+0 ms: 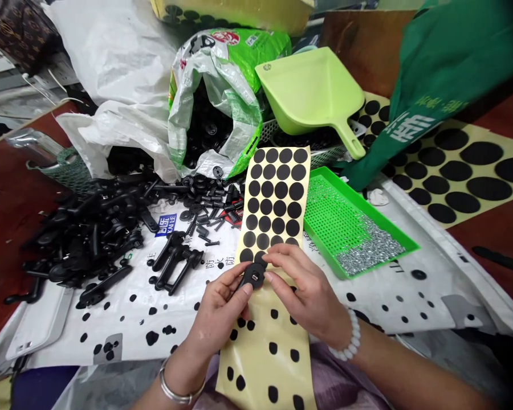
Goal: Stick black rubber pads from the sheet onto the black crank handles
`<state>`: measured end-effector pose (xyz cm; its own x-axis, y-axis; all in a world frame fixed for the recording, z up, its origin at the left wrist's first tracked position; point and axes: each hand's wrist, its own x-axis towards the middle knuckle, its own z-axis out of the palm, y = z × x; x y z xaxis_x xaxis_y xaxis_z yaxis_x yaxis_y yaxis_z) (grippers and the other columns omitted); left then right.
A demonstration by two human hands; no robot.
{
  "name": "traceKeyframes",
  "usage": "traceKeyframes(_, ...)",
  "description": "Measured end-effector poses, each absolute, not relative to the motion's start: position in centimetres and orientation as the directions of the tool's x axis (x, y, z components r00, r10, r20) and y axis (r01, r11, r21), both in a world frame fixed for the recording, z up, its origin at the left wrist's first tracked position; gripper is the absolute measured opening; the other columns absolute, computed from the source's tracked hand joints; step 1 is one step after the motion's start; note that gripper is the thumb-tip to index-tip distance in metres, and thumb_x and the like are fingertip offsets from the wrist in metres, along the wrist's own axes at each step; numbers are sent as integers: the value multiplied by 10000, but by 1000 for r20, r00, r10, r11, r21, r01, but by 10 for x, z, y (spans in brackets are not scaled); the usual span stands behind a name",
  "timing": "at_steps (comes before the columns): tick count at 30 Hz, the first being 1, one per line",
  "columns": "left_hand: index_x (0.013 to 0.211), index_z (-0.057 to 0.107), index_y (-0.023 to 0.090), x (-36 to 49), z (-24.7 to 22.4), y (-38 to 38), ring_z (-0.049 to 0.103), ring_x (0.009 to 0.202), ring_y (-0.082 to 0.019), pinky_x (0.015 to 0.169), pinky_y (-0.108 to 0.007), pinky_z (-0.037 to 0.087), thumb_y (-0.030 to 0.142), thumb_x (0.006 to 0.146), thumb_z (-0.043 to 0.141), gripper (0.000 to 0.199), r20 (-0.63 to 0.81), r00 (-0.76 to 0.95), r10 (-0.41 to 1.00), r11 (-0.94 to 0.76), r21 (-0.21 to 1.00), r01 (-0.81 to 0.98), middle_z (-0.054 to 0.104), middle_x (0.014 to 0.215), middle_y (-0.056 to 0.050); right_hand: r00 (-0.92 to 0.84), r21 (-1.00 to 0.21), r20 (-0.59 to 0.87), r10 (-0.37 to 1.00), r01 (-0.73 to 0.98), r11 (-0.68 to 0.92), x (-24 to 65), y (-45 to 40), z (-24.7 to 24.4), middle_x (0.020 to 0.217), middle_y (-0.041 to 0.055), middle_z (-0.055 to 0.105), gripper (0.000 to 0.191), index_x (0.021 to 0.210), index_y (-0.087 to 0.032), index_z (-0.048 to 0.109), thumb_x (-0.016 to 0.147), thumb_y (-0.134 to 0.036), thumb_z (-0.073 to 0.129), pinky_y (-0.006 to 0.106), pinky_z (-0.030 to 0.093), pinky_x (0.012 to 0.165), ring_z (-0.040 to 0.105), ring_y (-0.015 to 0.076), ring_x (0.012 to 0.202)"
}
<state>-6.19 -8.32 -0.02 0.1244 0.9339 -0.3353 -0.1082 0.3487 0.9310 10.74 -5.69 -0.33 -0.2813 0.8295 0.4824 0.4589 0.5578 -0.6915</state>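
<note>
My left hand (224,302) pinches a black plastic part with a round, disc-shaped end (253,275); a small metallic spot shows at its centre. My right hand (305,285) comes in from the other side, thumb and fingertips curled against the disc's right and upper edge. Under both hands runs a long yellowish backing sheet (267,336) with rows of round black stickers (281,189) on its far half. Its near half has bare backing and scattered small black dots. The part's underside is hidden by my left fingers.
A pile of black plastic parts (98,228) lies left, with loose black screws and plugs (205,230) nearer the middle. A green tray (346,228) holds small metal pieces. Behind are an opened bag (214,102), a light-green dustpan (316,91) and more sticker sheets (457,171).
</note>
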Motion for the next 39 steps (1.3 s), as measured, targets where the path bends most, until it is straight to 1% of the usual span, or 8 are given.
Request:
traceKeyframes(6,1198,541,137,-57,-1,-86,480,520,-55,468,-183,450,332,774,657,481,-310,96,946,317,945,-75,668,990,-93,-318,-378,627,711,674,635,104,-62,-6,995,173,621,224,988,-97,661,878,-146,473,427,521,716,588,243,828)
traceKeyframes(10,1208,531,137,-54,-2,-87,486,526,-61,486,-196,457,326,775,650,487,-305,81,949,309,951,-32,665,1031,-108,-335,-282,666,667,715,640,103,-65,-8,958,171,647,218,954,-113,683,858,-102,488,413,520,713,593,261,862)
traceKeyframes(13,1218,523,136,-53,-3,-88,494,536,-71,500,-208,462,328,787,637,486,-304,85,949,306,952,-12,660,1005,-102,-341,-299,642,686,713,634,104,-67,-9,959,169,650,227,952,-119,684,851,-84,484,413,518,711,590,260,857)
traceKeyframes(18,1230,524,152,-54,-8,-89,500,539,-84,516,-227,468,337,802,620,476,-307,92,947,305,952,33,652,963,-84,-305,-402,610,731,676,618,107,-68,-11,975,153,631,239,963,-136,671,857,-95,461,429,507,754,577,252,899)
traceKeyframes(24,1253,498,147,-54,-12,-90,482,521,-77,507,-219,445,329,823,595,477,-312,107,944,303,949,91,641,900,-66,-300,-439,589,750,661,609,107,-68,-14,959,147,611,210,936,-119,656,842,-69,475,441,467,775,549,256,903)
traceKeyframes(32,1266,493,164,-55,-16,-93,489,556,-95,543,-228,448,354,839,577,475,-291,120,949,277,953,120,635,878,-48,-261,-620,521,813,539,571,110,-67,-15,920,92,579,157,848,-171,602,853,-107,459,410,475,778,548,225,901)
traceKeyframes(35,1265,496,172,-55,-16,-93,497,562,-97,543,-229,452,367,835,583,480,-295,102,950,284,953,108,639,909,-54,-236,-608,535,811,559,563,110,-67,-18,968,112,577,157,952,-155,590,854,-125,471,425,479,803,543,240,943)
traceKeyframes(39,1263,497,171,-55,-17,-93,496,549,-96,530,-228,448,372,833,587,483,-289,92,953,281,956,87,640,877,-51,-297,-489,563,771,633,601,108,-69,-21,1037,159,578,254,1061,-123,603,856,-110,453,460,471,803,540,266,961)
